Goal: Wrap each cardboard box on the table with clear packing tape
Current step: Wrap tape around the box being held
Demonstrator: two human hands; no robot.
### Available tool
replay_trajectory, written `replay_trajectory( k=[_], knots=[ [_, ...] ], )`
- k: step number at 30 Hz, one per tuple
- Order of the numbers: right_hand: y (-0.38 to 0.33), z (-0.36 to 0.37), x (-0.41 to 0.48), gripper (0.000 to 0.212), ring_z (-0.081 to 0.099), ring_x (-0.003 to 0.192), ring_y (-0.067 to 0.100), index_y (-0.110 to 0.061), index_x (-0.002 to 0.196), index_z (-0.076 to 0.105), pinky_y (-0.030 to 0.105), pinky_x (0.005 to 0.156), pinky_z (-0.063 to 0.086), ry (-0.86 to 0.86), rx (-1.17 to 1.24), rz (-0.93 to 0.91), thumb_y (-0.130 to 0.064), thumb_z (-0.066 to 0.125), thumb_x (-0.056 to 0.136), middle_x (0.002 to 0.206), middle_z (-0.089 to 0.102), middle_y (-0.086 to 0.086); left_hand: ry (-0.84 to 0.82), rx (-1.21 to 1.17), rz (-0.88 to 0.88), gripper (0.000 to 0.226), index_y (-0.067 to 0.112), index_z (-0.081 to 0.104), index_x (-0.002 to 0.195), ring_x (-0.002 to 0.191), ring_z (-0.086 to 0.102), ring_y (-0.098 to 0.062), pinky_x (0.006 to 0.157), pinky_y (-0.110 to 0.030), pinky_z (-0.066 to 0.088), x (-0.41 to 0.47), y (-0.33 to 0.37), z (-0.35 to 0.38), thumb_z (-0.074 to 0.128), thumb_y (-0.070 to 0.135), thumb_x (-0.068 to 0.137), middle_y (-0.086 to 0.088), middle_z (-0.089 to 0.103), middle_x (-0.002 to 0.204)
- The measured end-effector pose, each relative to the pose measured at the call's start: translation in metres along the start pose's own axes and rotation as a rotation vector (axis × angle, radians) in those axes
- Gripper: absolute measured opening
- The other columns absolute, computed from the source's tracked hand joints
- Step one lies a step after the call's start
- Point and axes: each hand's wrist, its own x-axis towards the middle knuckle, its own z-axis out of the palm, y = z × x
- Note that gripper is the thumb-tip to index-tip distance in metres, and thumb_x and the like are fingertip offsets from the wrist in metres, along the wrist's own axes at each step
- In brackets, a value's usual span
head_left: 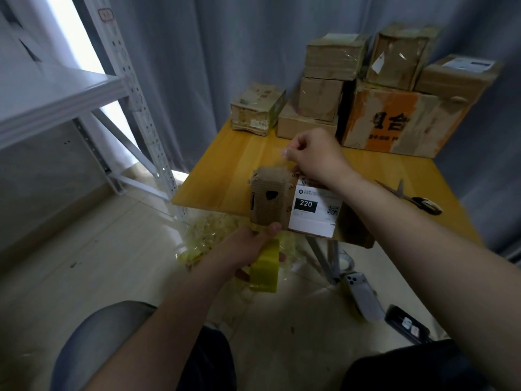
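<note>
The room is dim, with bluish daylight from a bright, overexposed opening (63, 29) at upper left. Edges bend and look soft.

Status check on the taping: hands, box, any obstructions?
Left hand grips tape roll, thumb on box. Right hand pinches tape end above box. Scissors lie aside.

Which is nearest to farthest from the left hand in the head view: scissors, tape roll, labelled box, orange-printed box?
1. tape roll, in the left hand.
2. labelled box, at its thumb.
3. scissors, table's right.
4. orange-printed box, back right.
</note>
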Motion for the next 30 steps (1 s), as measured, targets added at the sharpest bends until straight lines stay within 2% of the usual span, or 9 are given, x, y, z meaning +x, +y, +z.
replay_trajectory(
  k=[5, 9, 14, 17, 20, 22, 25, 27, 30],
  knots=[
    [0.000, 0.005, -0.003, 0.020, 0.064, 0.069, 0.003, -0.006, 0.085, 0.076, 0.034, 0.068, 0.057, -0.028, -0.198, 0.033, -0.017, 0.067, 0.099, 0.081, 0.072, -0.008, 0.022, 0.059, 0.001, 0.064, 0.022, 0.068, 0.113, 0.098, 0.074, -0.022, 0.095, -0.057, 0.055, 0.002, -0.003, 0.000, 0.040, 0.075, 0.094, 0.009, 0.080, 0.092],
    [-0.004, 0.005, -0.004, 0.024, 0.074, 0.076, 0.023, -0.008, 0.084, 0.076, 0.047, 0.078, 0.062, -0.068, -0.272, 0.073, -0.025, 0.069, 0.098, 0.080, 0.076, 0.008, 0.027, 0.055, -0.001, 0.060, 0.023, 0.064, 0.115, 0.097, 0.074, -0.022, 0.096, -0.058, 0.054, 0.007, -0.007, 0.000, 0.041, 0.074, 0.095, 0.008, 0.080, 0.091],
    [-0.004, -0.005, -0.009, 0.046, 0.072, 0.102, 0.031, 0.002, 0.100, 0.078, 0.043, 0.085, 0.058, -0.151, -0.256, 0.138, -0.043, 0.072, 0.093, 0.104, 0.076, 0.018, 0.033, 0.085, -0.019, 0.052, 0.032, 0.057, 0.116, 0.102, 0.072, -0.022, 0.101, -0.055, 0.051, 0.017, -0.016, 0.001, 0.040, 0.076, 0.094, 0.009, 0.080, 0.090],
    [0.001, -0.003, -0.012, 0.053, 0.066, 0.069, 0.024, -0.002, 0.095, 0.080, 0.034, 0.065, 0.051, -0.134, -0.294, 0.118, -0.054, 0.068, 0.093, 0.072, 0.070, 0.008, 0.048, 0.088, -0.013, 0.056, 0.029, 0.058, 0.114, 0.101, 0.073, -0.022, 0.100, -0.055, 0.052, 0.020, -0.018, 0.003, 0.040, 0.078, 0.093, 0.008, 0.080, 0.090],
    [0.008, 0.001, -0.015, 0.062, 0.070, 0.081, 0.029, 0.000, 0.117, 0.073, 0.040, 0.076, 0.059, -0.044, -0.379, 0.040, -0.057, 0.065, 0.094, 0.086, 0.075, 0.013, 0.056, 0.076, -0.014, 0.060, 0.027, 0.059, 0.118, 0.100, 0.074, -0.021, 0.101, -0.054, 0.051, 0.021, -0.020, 0.003, 0.041, 0.078, 0.092, 0.006, 0.080, 0.091],
    [0.010, 0.001, -0.016, 0.052, 0.067, 0.095, 0.025, -0.009, 0.125, 0.067, 0.036, 0.077, 0.055, 0.043, -0.320, -0.033, -0.052, 0.067, 0.095, 0.104, 0.071, 0.007, 0.064, 0.065, -0.004, 0.057, 0.026, 0.060, 0.117, 0.097, 0.074, -0.019, 0.101, -0.051, 0.051, 0.021, -0.018, 0.003, 0.041, 0.075, 0.094, 0.005, 0.080, 0.090],
    [0.009, 0.002, -0.021, 0.019, 0.059, 0.092, 0.015, -0.020, 0.095, 0.070, 0.026, 0.072, 0.048, 0.138, -0.116, -0.237, -0.039, 0.074, 0.092, 0.102, 0.061, -0.002, 0.065, 0.069, 0.005, 0.052, 0.027, 0.060, 0.114, 0.098, 0.073, -0.019, 0.102, -0.050, 0.050, 0.019, -0.016, 0.004, 0.041, 0.072, 0.096, 0.006, 0.080, 0.090],
    [0.009, 0.002, -0.027, 0.016, 0.061, 0.086, 0.007, -0.024, 0.088, 0.077, 0.020, 0.076, 0.048, 0.034, -0.072, -0.322, -0.039, 0.077, 0.090, 0.095, 0.065, -0.010, 0.063, 0.075, 0.011, 0.049, 0.029, 0.060, 0.112, 0.099, 0.073, -0.019, 0.102, -0.051, 0.049, 0.018, -0.017, 0.004, 0.041, 0.071, 0.097, 0.007, 0.080, 0.091],
    [0.009, 0.003, -0.030, 0.024, 0.065, 0.088, 0.000, -0.029, 0.101, 0.082, 0.012, 0.080, 0.048, -0.136, -0.151, -0.332, -0.048, 0.079, 0.087, 0.097, 0.074, -0.017, 0.049, 0.100, 0.014, 0.052, 0.033, 0.057, 0.116, 0.101, 0.073, -0.020, 0.102, -0.054, 0.049, 0.019, -0.020, 0.003, 0.040, 0.077, 0.093, 0.009, 0.080, 0.091]
  ],
)
